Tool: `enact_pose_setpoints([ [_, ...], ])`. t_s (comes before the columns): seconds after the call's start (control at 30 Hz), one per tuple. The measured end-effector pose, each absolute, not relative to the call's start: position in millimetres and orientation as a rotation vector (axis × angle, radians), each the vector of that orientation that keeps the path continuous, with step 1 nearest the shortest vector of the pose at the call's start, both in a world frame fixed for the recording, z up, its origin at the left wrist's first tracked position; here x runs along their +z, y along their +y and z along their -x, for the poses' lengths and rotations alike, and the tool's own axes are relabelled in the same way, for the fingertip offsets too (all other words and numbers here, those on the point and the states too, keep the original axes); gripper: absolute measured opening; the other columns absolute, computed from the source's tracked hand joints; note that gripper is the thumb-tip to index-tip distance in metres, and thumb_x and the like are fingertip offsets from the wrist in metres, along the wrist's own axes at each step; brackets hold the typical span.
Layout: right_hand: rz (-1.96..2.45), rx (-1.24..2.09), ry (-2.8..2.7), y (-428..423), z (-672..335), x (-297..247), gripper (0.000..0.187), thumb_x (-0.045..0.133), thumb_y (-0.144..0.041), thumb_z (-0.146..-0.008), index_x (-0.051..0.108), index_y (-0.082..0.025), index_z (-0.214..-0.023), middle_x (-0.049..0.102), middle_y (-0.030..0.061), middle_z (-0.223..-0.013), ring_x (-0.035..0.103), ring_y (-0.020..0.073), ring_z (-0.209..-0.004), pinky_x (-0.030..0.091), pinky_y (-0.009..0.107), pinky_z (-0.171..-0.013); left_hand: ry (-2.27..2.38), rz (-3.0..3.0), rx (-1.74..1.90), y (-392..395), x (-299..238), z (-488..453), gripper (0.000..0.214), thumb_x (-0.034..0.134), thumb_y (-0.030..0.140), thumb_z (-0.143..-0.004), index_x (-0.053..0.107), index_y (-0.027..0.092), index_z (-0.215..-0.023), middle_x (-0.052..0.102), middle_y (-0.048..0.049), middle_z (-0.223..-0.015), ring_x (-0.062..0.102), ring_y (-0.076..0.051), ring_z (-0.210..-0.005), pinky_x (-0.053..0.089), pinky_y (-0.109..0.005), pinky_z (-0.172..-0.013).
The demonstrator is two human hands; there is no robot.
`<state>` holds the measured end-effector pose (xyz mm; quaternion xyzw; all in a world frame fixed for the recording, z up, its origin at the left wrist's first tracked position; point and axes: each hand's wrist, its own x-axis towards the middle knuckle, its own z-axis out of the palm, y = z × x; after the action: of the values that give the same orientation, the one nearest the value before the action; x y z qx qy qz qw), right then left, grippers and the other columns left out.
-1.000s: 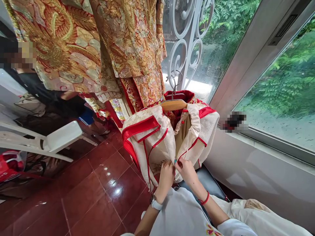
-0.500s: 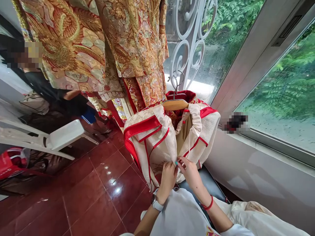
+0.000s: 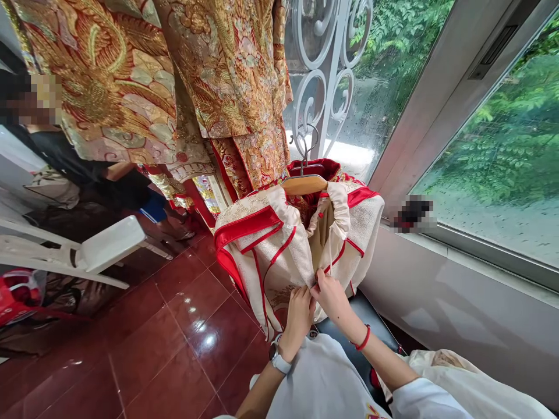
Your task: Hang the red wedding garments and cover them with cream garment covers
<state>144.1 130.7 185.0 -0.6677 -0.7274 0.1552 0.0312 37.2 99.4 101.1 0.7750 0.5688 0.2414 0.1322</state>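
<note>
A cream garment with red trim hangs in front of me from a wooden hanger, its two front sides parted near the top. My left hand, with a watch at the wrist, is closed on the front edge low on the garment. Close beside it, my right hand, wearing a red bracelet, pinches the cloth at the same opening. The fingertips of both hands nearly meet. What exactly lies between them is partly hidden by the fingers.
Gold and red embroidered garments hang at the upper left. A white scrolled metal grille and windows stand behind. A white chair is on the red tiled floor, with a person farther back. A dark seat lies below the garment.
My right hand has risen slightly along the garment's edge, while my left stays nearly in place. A small teal spot by the fingertips no longer shows. The view has shifted a little.
</note>
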Motion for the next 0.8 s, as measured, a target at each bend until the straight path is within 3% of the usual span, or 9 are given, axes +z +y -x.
enact_pose_setpoints([
  [0.3, 1.961, 0.582, -2.477, 140, -138, 207, 0.024, 0.047, -0.003, -0.085, 0.058, -0.011, -0.104, 0.071, 0.0164, -0.093, 0.07, 0.026, -0.087, 0.038, 0.029, -0.062, 1.612, -2.195, 0.747, 93, 115, -35, 0.027, 0.046, -0.001, -0.088, 0.062, 0.019, -0.094, 0.07, -0.0044, -0.093, 0.067, -0.022, -0.091, 0.054, -0.038, -0.085],
  [0.43, 1.852, 0.793, -2.349, 152, -148, 209, 0.019, 0.051, -0.003, -0.077, 0.061, -0.012, -0.09, 0.071, 0.0134, -0.083, 0.068, 0.0229, -0.077, 0.04, 0.028, -0.062, 1.634, -2.18, 0.758, 93, 113, -34, 0.022, 0.047, 0.005, -0.093, 0.064, 0.018, -0.094, 0.071, -0.005, -0.093, 0.066, -0.022, -0.088, 0.054, -0.039, -0.084],
  [0.6, 1.513, 1.561, -1.572, 155, -166, 198, 0.014, 0.057, -0.02, -0.068, 0.06, -0.018, -0.081, 0.062, -0.002, -0.059, 0.06, 0.0141, -0.054, 0.046, 0.026, -0.056, 1.694, -2.162, 0.738, 96, 109, -33, 0.02, 0.049, 0.007, -0.094, 0.066, 0.017, -0.097, 0.073, -0.0055, -0.098, 0.067, -0.023, -0.092, 0.054, -0.04, -0.087],
  [0.8, 1.298, 1.594, -0.809, 122, -155, 176, 0.035, 0.076, -0.046, -0.057, 0.068, -0.017, -0.075, 0.061, -0.0006, -0.062, 0.051, 0.0092, -0.053, 0.045, 0.024, -0.053, 1.702, -2.208, 0.734, 99, 110, -32, 0.02, 0.05, 0.007, -0.094, 0.066, 0.019, -0.096, 0.071, -0.0028, -0.091, 0.066, -0.022, -0.089, 0.052, -0.037, -0.084],
])
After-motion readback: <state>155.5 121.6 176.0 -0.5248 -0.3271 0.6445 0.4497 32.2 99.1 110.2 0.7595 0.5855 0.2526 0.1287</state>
